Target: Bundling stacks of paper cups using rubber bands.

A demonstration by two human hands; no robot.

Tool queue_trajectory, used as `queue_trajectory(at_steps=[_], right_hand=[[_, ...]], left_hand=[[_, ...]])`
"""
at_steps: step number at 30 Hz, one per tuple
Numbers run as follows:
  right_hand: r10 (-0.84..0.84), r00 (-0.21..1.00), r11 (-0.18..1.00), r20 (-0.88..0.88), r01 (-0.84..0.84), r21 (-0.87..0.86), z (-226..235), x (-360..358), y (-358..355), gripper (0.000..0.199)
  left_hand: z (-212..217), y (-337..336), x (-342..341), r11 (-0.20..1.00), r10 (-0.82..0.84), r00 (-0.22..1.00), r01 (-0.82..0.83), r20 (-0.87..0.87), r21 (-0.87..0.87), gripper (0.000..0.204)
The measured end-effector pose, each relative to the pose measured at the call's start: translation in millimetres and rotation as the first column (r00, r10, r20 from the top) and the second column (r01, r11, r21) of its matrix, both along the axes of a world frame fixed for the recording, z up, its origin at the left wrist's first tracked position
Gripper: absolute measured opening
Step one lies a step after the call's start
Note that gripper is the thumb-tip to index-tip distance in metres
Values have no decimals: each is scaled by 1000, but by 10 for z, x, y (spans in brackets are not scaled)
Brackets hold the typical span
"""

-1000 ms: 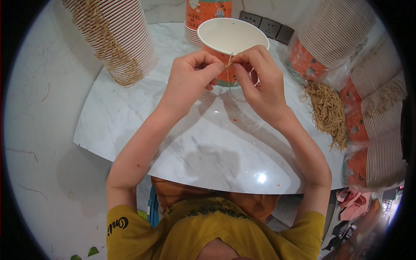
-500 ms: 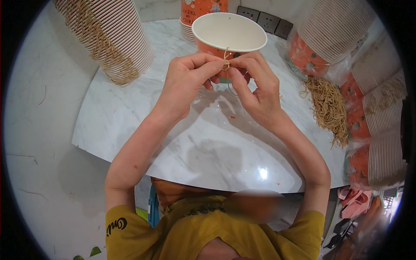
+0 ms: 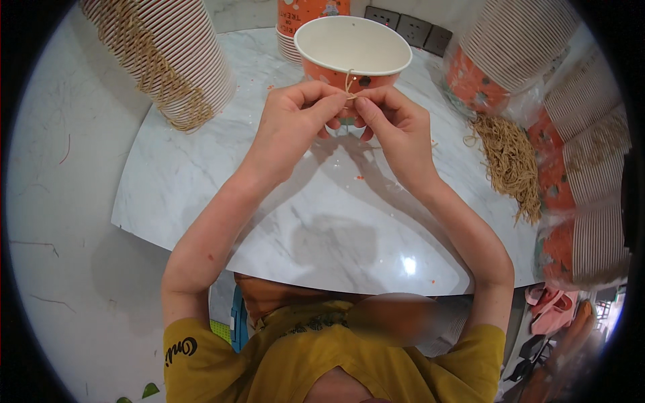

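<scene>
An orange printed paper bucket (image 3: pixel 329 75) with a white inside stands at the far middle of the table. A thin tan twine (image 3: pixel 349 82) hangs at its near side, with one strand rising toward the rim. My left hand (image 3: pixel 295 121) pinches the twine between thumb and forefinger. My right hand (image 3: pixel 398 127) closes thumb and forefinger on the same twine from the other side. The fingertips almost meet in front of the bucket and hide part of its wall. Whether the twine is knotted is too small to tell.
A tall stack of white-rimmed buckets (image 3: pixel 181 47) with twine loops stands at the far left. On the right lies a pile of loose twine (image 3: pixel 507 161), beside plastic-wrapped bucket stacks (image 3: pixel 564 134). Another orange stack (image 3: pixel 309 17) and black sockets (image 3: pixel 413 30) are behind. The marble-look table (image 3: pixel 302 235) has a curved edge.
My right thumb has come up and in, closing on the twine beside my left fingertips. The hanging loop under my right hand no longer shows. The whole view has shifted slightly.
</scene>
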State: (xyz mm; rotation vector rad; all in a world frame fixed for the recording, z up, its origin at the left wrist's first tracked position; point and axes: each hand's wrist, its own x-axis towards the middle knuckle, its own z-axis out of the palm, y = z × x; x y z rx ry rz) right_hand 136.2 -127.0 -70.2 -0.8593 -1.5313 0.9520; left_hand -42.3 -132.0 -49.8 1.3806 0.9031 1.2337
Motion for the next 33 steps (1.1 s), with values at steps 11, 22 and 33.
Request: queue_trajectory(at_steps=[11, 22, 33], right_hand=[[82, 976, 985, -202, -109, -130, -159, -5, -3, 16], [154, 929, 926, -337, -255, -279, -135, 24, -55, 14], [116, 967, 946, -226, -177, -271, -153, -6, -65, 14]], left_hand=[[-48, 26, 36, 1000, -23, 999, 23, -35, -14, 16], [-91, 96, -28, 1000, -18, 995, 17, -101, -13, 21], [-140, 121, 48, 996, 29, 998, -23, -64, 91, 19]])
